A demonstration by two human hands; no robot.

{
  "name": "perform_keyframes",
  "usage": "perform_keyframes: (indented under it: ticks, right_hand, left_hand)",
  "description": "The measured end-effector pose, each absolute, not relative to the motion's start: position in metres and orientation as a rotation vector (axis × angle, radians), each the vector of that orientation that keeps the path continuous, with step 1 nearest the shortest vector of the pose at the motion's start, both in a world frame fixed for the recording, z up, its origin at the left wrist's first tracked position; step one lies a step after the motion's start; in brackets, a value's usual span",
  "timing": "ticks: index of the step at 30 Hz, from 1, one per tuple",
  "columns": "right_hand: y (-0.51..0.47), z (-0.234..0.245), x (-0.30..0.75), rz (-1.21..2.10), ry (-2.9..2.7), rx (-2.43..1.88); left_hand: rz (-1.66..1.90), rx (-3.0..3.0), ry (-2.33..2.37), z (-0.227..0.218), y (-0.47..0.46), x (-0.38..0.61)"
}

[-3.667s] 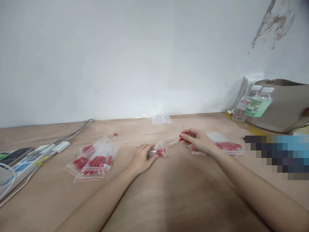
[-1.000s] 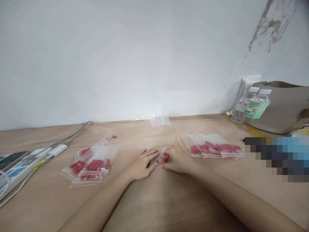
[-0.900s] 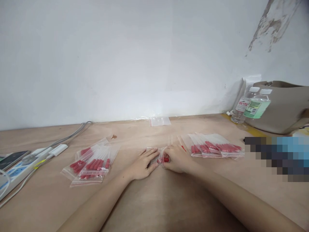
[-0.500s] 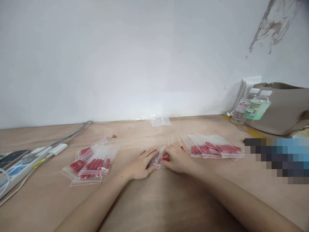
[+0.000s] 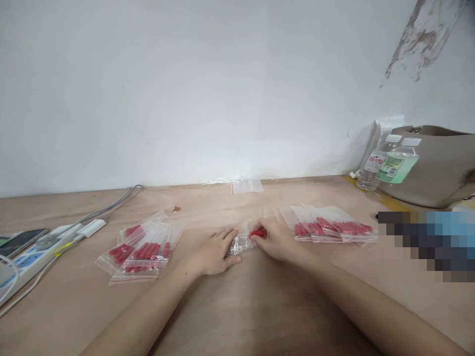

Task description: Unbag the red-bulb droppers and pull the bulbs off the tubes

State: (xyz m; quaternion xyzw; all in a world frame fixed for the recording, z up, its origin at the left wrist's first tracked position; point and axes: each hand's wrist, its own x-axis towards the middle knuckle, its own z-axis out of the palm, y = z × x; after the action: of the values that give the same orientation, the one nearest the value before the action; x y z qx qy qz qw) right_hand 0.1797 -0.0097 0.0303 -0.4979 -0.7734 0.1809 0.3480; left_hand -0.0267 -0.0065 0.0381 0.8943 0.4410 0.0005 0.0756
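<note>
My left hand (image 5: pixel 218 253) lies on the wooden table with its fingers stretched out and thumb apart, resting at the left side of a crinkled clear plastic bag (image 5: pixel 242 241). At the bag's right end, my right hand (image 5: pixel 275 240) pinches a small red tapered piece (image 5: pixel 257 232) between thumb and fingers. The piece points left, over or into the bag's edge; which of these I cannot tell. Left of my hands, overlapping zip bags (image 5: pixel 143 249) hold several red pieces each. More zip bags (image 5: pixel 328 227) with red pieces lie fanned out to the right.
A flat zip bag (image 5: pixel 248 186) lies by the wall. On the left are a power strip (image 5: pixel 27 259), cables and a phone (image 5: pixel 24 242). Two bottles (image 5: pixel 398 163) stand before a grey-beige bag (image 5: pixel 441 168) at the back right. A small brown scrap (image 5: pixel 176 209) lies at the back.
My right hand has shifted slightly up and right, with the red piece drawn back from deeper among the plastic. My left hand stays almost in place, and more of the clear bag shows.
</note>
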Motion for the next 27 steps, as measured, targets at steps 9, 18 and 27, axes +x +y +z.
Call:
perform_keyframes:
  ticks: [9, 18, 27]
  right_hand:
    - [0.009, 0.040, 0.248, 0.508, -1.392, -1.159]
    - [0.007, 0.004, 0.248, -0.320, -1.910, -1.110]
    - [0.007, -0.006, 0.237, -0.711, -2.255, -1.195]
  left_hand:
    - [-0.237, 2.583, 1.893, 0.065, -0.011, -0.033]
    - [-0.056, 2.788, 1.204, 0.064, 0.004, -0.041]
    - [0.057, 2.480, 1.756, 0.013, 0.021, -0.032]
